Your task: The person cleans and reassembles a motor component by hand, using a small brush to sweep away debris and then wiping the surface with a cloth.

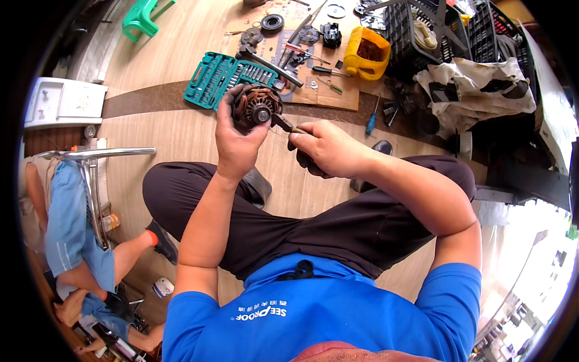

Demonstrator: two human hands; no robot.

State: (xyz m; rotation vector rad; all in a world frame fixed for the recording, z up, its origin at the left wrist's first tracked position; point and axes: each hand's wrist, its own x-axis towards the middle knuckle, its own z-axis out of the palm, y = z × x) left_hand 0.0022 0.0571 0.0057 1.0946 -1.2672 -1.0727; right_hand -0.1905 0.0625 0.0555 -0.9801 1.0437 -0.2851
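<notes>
My left hand [236, 143] is wrapped round a motor part with copper windings [257, 102], its round metal end turned toward me. Thumb and fingers grip it on opposite sides. My right hand [332, 148] is closed round the handle of a small tool with a dark, flat head [281, 123], perhaps a brush. That head reaches to the right side of the windings and seems to touch them. Dark grime covers the fingers of both hands. Just beyond the part lies an open green socket set case [208, 80].
Beyond the hands, cardboard [344, 99] holds screwdrivers, a metal bar and several motor parts. A cut yellow container [367, 53] and black crates [416, 36] stand at the right. A blue screwdriver [373, 116] lies nearer. Other people [81, 223] sit at the left.
</notes>
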